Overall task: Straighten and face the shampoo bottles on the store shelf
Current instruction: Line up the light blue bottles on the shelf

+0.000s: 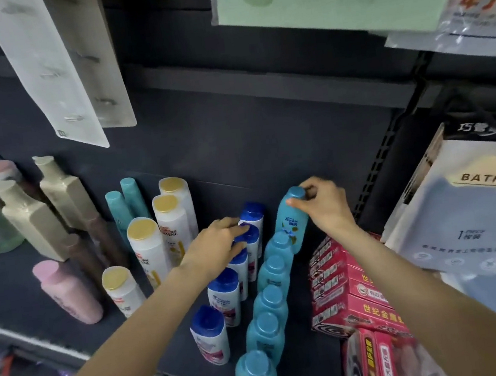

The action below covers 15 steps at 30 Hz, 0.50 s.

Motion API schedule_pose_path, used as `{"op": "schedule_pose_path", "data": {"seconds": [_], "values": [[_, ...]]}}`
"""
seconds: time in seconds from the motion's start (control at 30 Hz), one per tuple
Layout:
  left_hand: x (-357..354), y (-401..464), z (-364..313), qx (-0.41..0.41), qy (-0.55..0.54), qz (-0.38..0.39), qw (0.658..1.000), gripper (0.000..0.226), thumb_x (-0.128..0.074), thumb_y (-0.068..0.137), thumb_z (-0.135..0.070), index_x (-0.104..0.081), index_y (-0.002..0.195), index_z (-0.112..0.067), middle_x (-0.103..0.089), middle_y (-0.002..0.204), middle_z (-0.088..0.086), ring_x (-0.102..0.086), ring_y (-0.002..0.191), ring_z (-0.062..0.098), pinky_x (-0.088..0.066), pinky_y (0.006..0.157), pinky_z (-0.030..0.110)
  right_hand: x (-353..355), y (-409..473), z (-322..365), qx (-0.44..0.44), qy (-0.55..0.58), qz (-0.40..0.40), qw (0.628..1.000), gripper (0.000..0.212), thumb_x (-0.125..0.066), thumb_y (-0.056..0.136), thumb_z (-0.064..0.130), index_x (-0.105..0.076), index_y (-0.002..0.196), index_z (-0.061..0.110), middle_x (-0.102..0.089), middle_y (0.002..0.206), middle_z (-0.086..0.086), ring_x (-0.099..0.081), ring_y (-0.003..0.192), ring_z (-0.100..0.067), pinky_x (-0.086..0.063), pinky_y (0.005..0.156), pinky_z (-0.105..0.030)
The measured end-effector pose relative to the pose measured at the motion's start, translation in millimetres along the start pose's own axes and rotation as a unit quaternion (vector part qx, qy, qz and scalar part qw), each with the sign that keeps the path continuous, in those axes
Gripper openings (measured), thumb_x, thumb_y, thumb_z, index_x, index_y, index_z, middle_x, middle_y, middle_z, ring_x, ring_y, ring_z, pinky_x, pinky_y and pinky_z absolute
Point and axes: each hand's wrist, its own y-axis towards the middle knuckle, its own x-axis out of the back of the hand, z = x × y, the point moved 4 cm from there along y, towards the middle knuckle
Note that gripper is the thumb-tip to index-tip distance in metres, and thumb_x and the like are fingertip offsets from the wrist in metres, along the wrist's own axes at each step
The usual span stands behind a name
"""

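On the dark shelf (283,158) a row of several teal shampoo bottles (270,304) runs from front to back. My right hand (321,206) grips the cap of the rearmost teal bottle (290,223), which stands a little higher than the rest. To their left stands a row of white bottles with dark blue caps (225,298). My left hand (219,245) reaches into that row, its fingers curled over the cap of one of the rear white bottles (252,218).
White bottles with gold caps (151,251) stand further left, with teal tubes (126,204), beige bottles (36,222) and a pink bottle (68,293). Red boxes (348,288) sit right of the teal row. Bath towel packs (472,221) are at far right. Packages hang above.
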Motion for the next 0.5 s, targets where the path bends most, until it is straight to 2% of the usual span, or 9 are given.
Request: {"op": "schedule_pose_path", "data": {"seconds": [0.1,0.23,0.33,0.5], "values": [[-2,3,0,-0.007,-0.013,0.031,0.999,0.043,-0.045,0.098,-0.027,-0.042,0.141,-0.022,-0.035,0.149,-0.001,-0.042,0.131,0.019,-0.032,0.110,0.032,-14,6,-6,-0.023,-0.053,0.051,0.997,0.024,-0.078,0.076,0.022,-0.066,0.093,0.008,-0.064,0.085,-0.004,-0.061,0.082,-0.016,-0.047,0.072,-0.025],[-1,5,0,-0.008,-0.030,0.040,0.999,0.042,-0.045,0.099,-0.025,-0.044,0.140,-0.020,-0.036,0.149,-0.001,-0.046,0.128,0.018,-0.029,0.110,0.024,-29,10,-14,-0.021,-0.089,0.091,0.992,0.025,-0.075,0.080,0.020,-0.067,0.097,0.004,-0.062,0.090,-0.005,-0.057,0.083,-0.014,-0.043,0.073,-0.022],[0,6,0,-0.014,-0.034,0.036,0.999,0.041,-0.046,0.098,-0.023,-0.046,0.138,-0.018,-0.039,0.146,0.001,-0.048,0.126,0.019,-0.030,0.108,0.023,-38,11,-24,-0.036,-0.103,0.098,0.989,0.025,-0.074,0.081,0.020,-0.067,0.099,0.004,-0.063,0.094,-0.007,-0.058,0.085,-0.015,-0.043,0.074,-0.023],[-1,8,1,-0.018,-0.042,0.030,0.999,0.040,-0.048,0.097,-0.023,-0.048,0.137,-0.017,-0.042,0.143,0.001,-0.050,0.123,0.020,-0.033,0.107,0.025,-43,9,-35,-0.044,-0.102,0.074,0.991,0.024,-0.076,0.078,0.020,-0.069,0.092,0.003,-0.068,0.089,-0.010,-0.063,0.085,-0.019,-0.049,0.077,-0.027]]}}
